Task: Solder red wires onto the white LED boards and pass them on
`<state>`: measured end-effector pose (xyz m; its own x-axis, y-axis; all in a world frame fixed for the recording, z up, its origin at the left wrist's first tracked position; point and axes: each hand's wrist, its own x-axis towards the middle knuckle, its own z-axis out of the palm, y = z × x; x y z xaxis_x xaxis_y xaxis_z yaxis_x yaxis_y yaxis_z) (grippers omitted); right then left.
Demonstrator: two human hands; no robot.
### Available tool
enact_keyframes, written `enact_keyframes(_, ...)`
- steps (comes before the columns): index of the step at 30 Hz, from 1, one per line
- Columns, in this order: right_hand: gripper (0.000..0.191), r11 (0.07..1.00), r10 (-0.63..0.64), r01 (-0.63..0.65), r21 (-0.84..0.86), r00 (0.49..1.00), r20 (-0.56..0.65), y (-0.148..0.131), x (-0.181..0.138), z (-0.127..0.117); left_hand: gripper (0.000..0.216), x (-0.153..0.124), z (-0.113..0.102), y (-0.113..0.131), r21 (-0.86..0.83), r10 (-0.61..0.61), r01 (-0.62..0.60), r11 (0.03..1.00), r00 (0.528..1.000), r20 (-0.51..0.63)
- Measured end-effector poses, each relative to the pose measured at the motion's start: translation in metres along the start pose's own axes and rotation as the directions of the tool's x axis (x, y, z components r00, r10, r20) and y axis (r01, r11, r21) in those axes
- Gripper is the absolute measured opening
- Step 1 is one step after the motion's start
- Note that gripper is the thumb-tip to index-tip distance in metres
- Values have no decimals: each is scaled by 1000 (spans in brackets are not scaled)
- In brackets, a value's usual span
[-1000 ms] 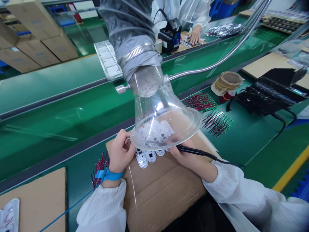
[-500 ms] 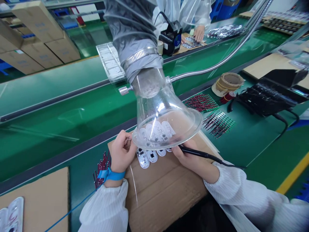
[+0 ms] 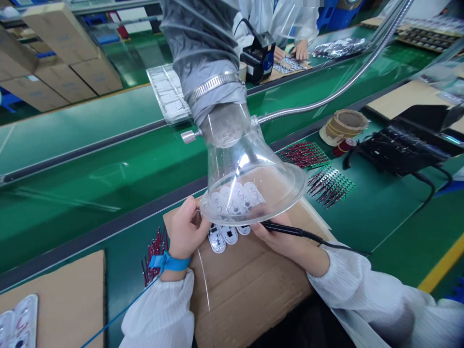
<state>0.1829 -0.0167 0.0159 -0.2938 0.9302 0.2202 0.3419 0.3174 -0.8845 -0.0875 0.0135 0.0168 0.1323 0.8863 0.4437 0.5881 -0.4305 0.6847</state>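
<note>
Boards (image 3: pixel 229 234): a row, white and round-ended, side by side on a cardboard sheet (image 3: pixel 250 290), under a clear hood (image 3: pixel 246 159). Near ends show below the rim; the rest is seen only through the plastic (glare streaks across it). Right hand (image 3: pixel 281 239) at the row's right end, fingers pinching a black iron (image 3: pixel 282 227) pen-fashion; tip masked by rim and hand, contact with a board cannot be told. Left hand (image 3: pixel 186 229) at the other end, fingers curled, pinching a thin pale wire (image 3: pixel 206 285) that trails down over the sheet.

By the left wrist, blue strap (image 3: pixel 170 262) on it: red leads (image 3: pixel 155 256) on the green counter (image 3: pixel 380 208). Lower left, another cardboard piece (image 3: pixel 68 295) bearing white units (image 3: pixel 25 319). Right of the hood: two green-and-red batches (image 3: pixel 304 153), a brown roll (image 3: pixel 344 126), a black device (image 3: pixel 402 147) with cables. Overhead, a grey hose (image 3: pixel 206 48) blocks part of the far side; metal flex arm (image 3: pixel 326 99) runs off right. Beyond, a co-worker's hand (image 3: pixel 300 50) over small parts.
</note>
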Motion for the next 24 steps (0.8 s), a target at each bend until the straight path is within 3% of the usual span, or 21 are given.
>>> enact_keyframes(9, 40, 1000, 6, -6, -9, 1000, 3, 0, 0, 0, 29, 1, 0, 2, -39, -20, 19, 999, 999, -30)
enact_keyframes(14, 37, 1000, -10, 10, 20, 1000, -17, -3, 1, 1, 19, -3, -3, 1, -94, -39, 33, 995, 997, -67)
enact_keyframes(24, 42, 1000, 3, -3, -8, 1000, 2, -1, 0, -5, 30, -2, -6, 2, -117, 51, -58, 991, 997, -60)
